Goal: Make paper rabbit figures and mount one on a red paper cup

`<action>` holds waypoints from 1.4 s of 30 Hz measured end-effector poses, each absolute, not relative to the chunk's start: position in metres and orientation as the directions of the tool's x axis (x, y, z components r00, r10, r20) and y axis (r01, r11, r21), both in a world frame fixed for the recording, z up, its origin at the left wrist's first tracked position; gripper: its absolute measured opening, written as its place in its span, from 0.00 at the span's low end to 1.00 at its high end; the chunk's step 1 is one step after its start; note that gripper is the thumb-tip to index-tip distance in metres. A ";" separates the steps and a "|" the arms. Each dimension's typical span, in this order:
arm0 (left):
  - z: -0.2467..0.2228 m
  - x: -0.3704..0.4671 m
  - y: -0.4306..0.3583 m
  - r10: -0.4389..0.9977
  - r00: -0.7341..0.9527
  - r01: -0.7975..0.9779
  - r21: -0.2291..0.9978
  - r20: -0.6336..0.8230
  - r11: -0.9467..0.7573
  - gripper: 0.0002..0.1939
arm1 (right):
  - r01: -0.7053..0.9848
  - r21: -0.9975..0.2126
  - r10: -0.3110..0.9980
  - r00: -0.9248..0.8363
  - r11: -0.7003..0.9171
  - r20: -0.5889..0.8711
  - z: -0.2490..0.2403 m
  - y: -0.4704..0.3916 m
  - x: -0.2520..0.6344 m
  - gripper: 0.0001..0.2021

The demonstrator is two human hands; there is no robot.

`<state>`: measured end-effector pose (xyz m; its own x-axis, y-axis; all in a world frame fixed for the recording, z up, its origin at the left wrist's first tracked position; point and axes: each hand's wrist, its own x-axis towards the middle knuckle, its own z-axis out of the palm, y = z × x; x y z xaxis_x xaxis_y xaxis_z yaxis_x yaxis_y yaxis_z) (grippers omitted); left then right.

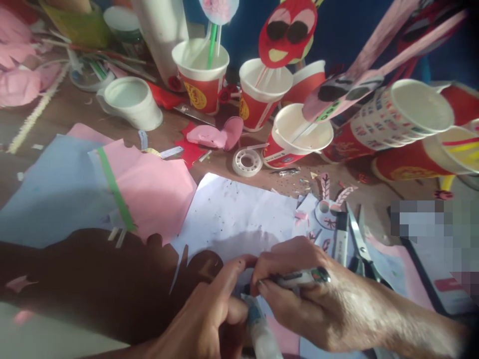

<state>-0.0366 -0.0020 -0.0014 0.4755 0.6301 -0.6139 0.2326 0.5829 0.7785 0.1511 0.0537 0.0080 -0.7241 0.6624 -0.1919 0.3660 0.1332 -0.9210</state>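
Observation:
My right hand [299, 294] is closed around a pen [299, 277], whose back end sticks out to the right. My left hand [220, 304] meets it fingertip to fingertip at the lower middle, its fingers closed on something small that is hidden between the hands. Just below the fingertips is a whitish translucent tube [260, 329] with a bluish end; whether a hand holds it is unclear. White paper [232, 209] lies beyond both hands. A round paper face [329, 212] with leaf-like pieces and open scissors [361, 239] lie right of the paper.
Red-and-white paper cups [204, 89] with paper figures stand along the back. A white mug [130, 102] is at back left. Pink paper [153, 179] and blue paper [52, 184] cover the left. A tape roll [247, 162] lies mid-table; a pixelated phone-like device [415, 259] is at right.

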 end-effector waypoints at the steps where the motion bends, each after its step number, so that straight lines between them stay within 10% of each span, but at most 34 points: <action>1: -0.001 -0.037 -0.003 0.619 0.480 0.267 0.776 -0.621 0.572 0.39 | 0.365 -0.920 0.669 -0.720 0.139 -0.185 0.008 0.053 0.152 0.09; 11: 0.002 -0.026 -0.003 0.631 0.419 0.364 0.758 -0.653 0.542 0.37 | 0.334 -0.939 0.941 -0.289 -0.074 -0.177 0.011 0.022 0.197 0.11; 16: 0.006 -0.029 -0.005 0.701 0.435 0.299 0.825 -0.565 0.480 0.15 | 0.388 -0.921 0.999 -0.029 0.028 0.018 -0.005 -0.003 0.211 0.08; 26: -0.002 -0.062 0.010 0.864 0.280 -0.078 0.887 -0.419 0.455 0.19 | 0.525 -0.720 0.891 -0.290 0.454 0.350 -0.018 -0.013 0.223 0.15; 35: 0.018 -0.029 0.054 0.870 0.357 0.378 0.905 -0.339 0.197 0.13 | 0.766 -0.426 0.861 -0.322 0.481 0.394 -0.036 -0.029 0.231 0.37; 42: 0.001 -0.008 0.084 0.868 0.476 0.503 0.853 -0.139 -0.140 0.22 | 0.788 -0.336 0.809 -0.318 0.516 0.495 -0.029 -0.012 0.225 0.33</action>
